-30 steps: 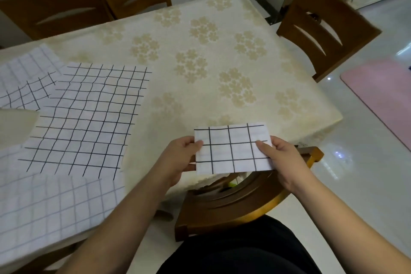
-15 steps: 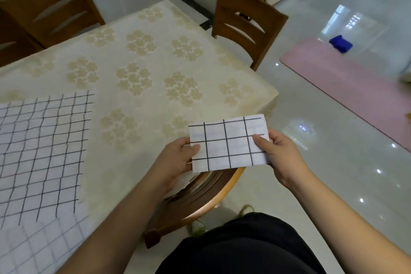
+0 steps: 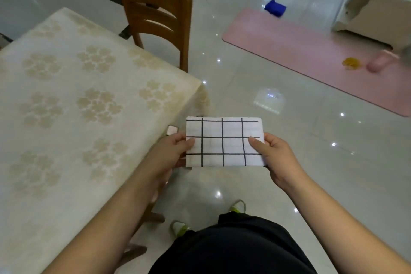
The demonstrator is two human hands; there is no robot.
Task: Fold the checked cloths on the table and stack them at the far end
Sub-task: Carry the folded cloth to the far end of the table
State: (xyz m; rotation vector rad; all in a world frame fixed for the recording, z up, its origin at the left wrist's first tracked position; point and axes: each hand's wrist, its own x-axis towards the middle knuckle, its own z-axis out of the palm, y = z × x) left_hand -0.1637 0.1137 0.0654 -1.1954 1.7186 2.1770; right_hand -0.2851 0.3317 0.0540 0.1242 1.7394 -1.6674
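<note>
In the head view, a folded checked cloth point(image 3: 224, 142), white with black grid lines, is held flat in the air beyond the right edge of the table point(image 3: 66, 100), over the glossy tiled floor point(image 3: 278, 140) and not touching the tabletop. The left hand point(image 3: 171, 153) pinches the cloth's left edge, thumb on top and fingers underneath; the right hand point(image 3: 274, 158) pinches the right edge in the same way, thumb lying across the grid. The table fills the left side, covered by a cream tablecloth with pale gold flower clusters. A wooden chair point(image 3: 155, 13) stands at the table's far right corner. Farther right, a pink mat point(image 3: 311, 51) lies on the floor, with a blue object point(image 3: 275, 8) at its far end and a small orange thing point(image 3: 351, 63) near its right end. Near the bottom, the person's dark clothing and the toes of two shoes show.
</note>
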